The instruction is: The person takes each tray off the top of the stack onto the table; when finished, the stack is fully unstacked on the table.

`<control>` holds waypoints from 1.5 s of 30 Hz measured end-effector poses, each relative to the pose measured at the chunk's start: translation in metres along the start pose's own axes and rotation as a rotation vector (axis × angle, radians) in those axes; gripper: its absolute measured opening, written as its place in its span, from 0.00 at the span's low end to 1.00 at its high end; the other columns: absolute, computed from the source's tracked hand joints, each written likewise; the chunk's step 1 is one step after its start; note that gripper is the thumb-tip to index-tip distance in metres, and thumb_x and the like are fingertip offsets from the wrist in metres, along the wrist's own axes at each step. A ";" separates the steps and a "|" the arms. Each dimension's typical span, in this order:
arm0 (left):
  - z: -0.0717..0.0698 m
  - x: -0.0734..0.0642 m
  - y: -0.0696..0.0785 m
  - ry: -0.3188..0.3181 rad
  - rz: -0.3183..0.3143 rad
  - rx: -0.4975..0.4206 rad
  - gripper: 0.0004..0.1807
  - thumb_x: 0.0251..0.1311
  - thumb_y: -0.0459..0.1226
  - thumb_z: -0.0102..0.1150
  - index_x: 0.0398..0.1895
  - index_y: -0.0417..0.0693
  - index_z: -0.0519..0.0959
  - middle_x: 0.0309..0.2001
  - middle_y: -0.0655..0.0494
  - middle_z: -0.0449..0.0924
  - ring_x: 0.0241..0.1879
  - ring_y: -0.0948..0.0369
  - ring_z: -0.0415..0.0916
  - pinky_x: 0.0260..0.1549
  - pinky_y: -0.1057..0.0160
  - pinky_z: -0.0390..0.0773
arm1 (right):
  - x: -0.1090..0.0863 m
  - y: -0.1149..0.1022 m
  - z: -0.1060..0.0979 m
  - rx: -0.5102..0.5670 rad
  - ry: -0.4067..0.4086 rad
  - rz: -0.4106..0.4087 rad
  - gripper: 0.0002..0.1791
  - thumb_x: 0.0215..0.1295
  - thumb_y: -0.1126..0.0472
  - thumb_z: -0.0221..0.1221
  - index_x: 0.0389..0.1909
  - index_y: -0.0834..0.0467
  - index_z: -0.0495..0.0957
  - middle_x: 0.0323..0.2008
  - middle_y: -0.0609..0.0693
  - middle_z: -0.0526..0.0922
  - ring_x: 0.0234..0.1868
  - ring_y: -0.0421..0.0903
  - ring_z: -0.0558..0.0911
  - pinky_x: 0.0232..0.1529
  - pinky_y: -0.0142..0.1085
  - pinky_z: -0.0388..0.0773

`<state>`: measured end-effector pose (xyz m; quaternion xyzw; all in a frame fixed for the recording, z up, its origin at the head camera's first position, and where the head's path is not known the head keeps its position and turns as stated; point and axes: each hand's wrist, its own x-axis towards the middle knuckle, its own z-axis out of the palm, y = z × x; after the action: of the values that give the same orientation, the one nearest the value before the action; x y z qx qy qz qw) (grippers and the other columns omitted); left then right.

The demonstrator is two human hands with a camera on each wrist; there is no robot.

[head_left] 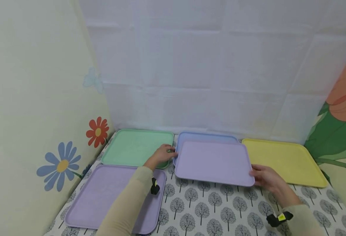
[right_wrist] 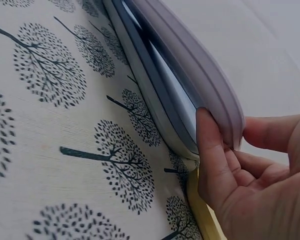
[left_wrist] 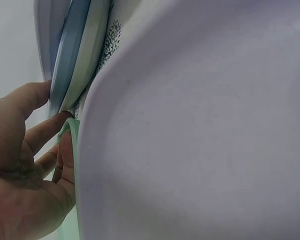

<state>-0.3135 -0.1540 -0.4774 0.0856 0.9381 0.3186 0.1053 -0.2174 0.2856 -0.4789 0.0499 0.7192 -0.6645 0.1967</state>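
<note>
A light purple tray [head_left: 214, 163] lies tilted over a blue tray [head_left: 209, 136], whose far edge shows behind it. My right hand [head_left: 266, 177] pinches the purple tray's right end, thumb on top and fingers below; in the right wrist view a gap separates its rim [right_wrist: 210, 85] from the blue rim beneath. At the stack's left end is my left hand [head_left: 162, 155]. The left wrist view shows its thumb at the blue rim [left_wrist: 70, 55] and its forefinger under a pale rim [left_wrist: 90, 45] just below, pinching the edge; the other fingers are behind the green tray's rim [left_wrist: 70, 125].
A green tray [head_left: 134, 146] lies at the back left, with another purple tray [head_left: 102, 193] in front of it under my left forearm. On the right is a yellow tray [head_left: 283, 160]. Tree-print cloth [head_left: 202, 209] covers the table, and a white sheet [head_left: 184, 65] hangs behind.
</note>
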 end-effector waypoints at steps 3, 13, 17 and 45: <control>0.000 0.000 -0.001 0.001 0.009 0.013 0.25 0.70 0.44 0.58 0.63 0.37 0.78 0.71 0.33 0.64 0.71 0.38 0.62 0.69 0.42 0.65 | -0.007 0.002 0.001 -0.011 0.001 0.007 0.38 0.74 0.65 0.57 0.75 0.75 0.49 0.47 0.49 0.85 0.42 0.43 0.84 0.44 0.39 0.85; 0.001 0.005 -0.004 -0.006 0.017 0.025 0.25 0.69 0.43 0.59 0.63 0.35 0.77 0.71 0.32 0.63 0.70 0.38 0.62 0.69 0.43 0.65 | -0.024 0.012 0.002 0.052 -0.063 0.021 0.42 0.73 0.64 0.59 0.76 0.75 0.44 0.47 0.46 0.85 0.44 0.43 0.85 0.47 0.40 0.85; 0.002 0.006 -0.004 -0.010 0.018 0.028 0.25 0.69 0.43 0.58 0.63 0.35 0.77 0.71 0.33 0.64 0.70 0.38 0.62 0.69 0.44 0.65 | -0.031 0.015 0.002 0.093 -0.090 0.045 0.45 0.72 0.64 0.59 0.76 0.74 0.41 0.48 0.46 0.85 0.45 0.44 0.86 0.49 0.42 0.84; -0.001 0.003 0.001 -0.041 -0.024 0.020 0.27 0.70 0.45 0.59 0.66 0.37 0.76 0.73 0.33 0.60 0.72 0.38 0.60 0.70 0.43 0.63 | -0.082 0.046 0.005 0.142 -0.201 0.160 0.48 0.75 0.61 0.57 0.76 0.74 0.33 0.59 0.53 0.80 0.54 0.50 0.84 0.55 0.50 0.81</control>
<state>-0.3170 -0.1530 -0.4765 0.0818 0.9399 0.3061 0.1273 -0.1258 0.3014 -0.4938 0.0541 0.6409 -0.6974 0.3162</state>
